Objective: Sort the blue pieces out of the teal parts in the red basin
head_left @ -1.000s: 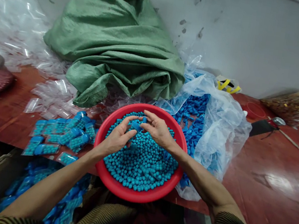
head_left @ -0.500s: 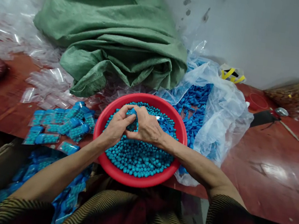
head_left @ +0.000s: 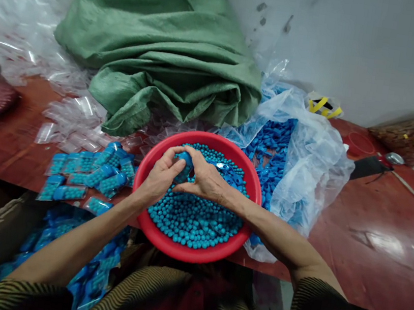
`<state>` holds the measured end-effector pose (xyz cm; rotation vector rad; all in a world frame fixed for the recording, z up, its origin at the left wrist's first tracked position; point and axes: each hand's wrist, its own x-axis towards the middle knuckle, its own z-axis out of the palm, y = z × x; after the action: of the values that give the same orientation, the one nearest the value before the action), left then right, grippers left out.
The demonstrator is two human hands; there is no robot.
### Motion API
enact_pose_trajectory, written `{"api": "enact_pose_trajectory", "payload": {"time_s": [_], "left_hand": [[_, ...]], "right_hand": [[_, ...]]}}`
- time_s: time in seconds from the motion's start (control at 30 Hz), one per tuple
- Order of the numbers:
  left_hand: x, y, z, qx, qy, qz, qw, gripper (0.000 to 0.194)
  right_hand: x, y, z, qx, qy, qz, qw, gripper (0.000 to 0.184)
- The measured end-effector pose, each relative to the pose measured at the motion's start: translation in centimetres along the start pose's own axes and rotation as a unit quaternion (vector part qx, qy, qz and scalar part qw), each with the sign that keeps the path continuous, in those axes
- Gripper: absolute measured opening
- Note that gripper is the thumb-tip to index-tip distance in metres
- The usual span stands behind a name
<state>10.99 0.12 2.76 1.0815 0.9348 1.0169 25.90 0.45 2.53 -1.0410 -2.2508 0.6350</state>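
Note:
A red basin (head_left: 150, 231) stands at the near edge of the table, filled with small teal balls (head_left: 190, 219). Over its far half my left hand (head_left: 159, 179) and my right hand (head_left: 207, 179) meet, both closed around one small blue capsule-shaped container (head_left: 184, 165). My fingers hide most of the container. A few loose blue container parts (head_left: 232, 175) lie on the balls just right of my right hand.
Several filled packets (head_left: 90, 175) lie left of the basin, more in a box (head_left: 72, 259) below the table edge. A clear bag of blue parts (head_left: 287, 156) sits to the right, a green sack (head_left: 160, 51) and empty clear bags (head_left: 69, 120) behind. Scissors (head_left: 378, 166) lie far right.
My hands closed together around the blue container and drew slightly nearer over the balls. The view shifted a little; the basin sits higher in the picture than a second ago.

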Motion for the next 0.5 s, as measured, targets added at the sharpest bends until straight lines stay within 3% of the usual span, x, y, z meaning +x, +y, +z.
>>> {"api": "enact_pose_trajectory", "payload": {"time_s": [0.13, 0.3, 0.4, 0.5], "left_hand": [[-0.3, -0.5, 0.2, 0.036, -0.003, 0.031, 0.999, 0.030], [-0.4, -0.9, 0.9, 0.088, 0.054, 0.069, 0.992, 0.017], [-0.8, -0.9, 0.9, 0.111, 0.077, 0.062, 0.989, 0.014], [-1.4, -0.3, -0.7, 0.159, 0.078, 0.047, 0.983, 0.015]], "right_hand": [[-0.2, -0.8, 0.2, -0.045, -0.003, 0.001, 0.999, 0.078], [-0.2, -1.4, 0.9, -0.188, -0.047, 0.030, 0.981, 0.082], [-0.1, -2.0, 1.5, -0.187, -0.073, 0.035, 0.979, 0.082], [0.1, -2.1, 1.3, -0.138, -0.099, -0.008, 0.985, 0.080]]}}
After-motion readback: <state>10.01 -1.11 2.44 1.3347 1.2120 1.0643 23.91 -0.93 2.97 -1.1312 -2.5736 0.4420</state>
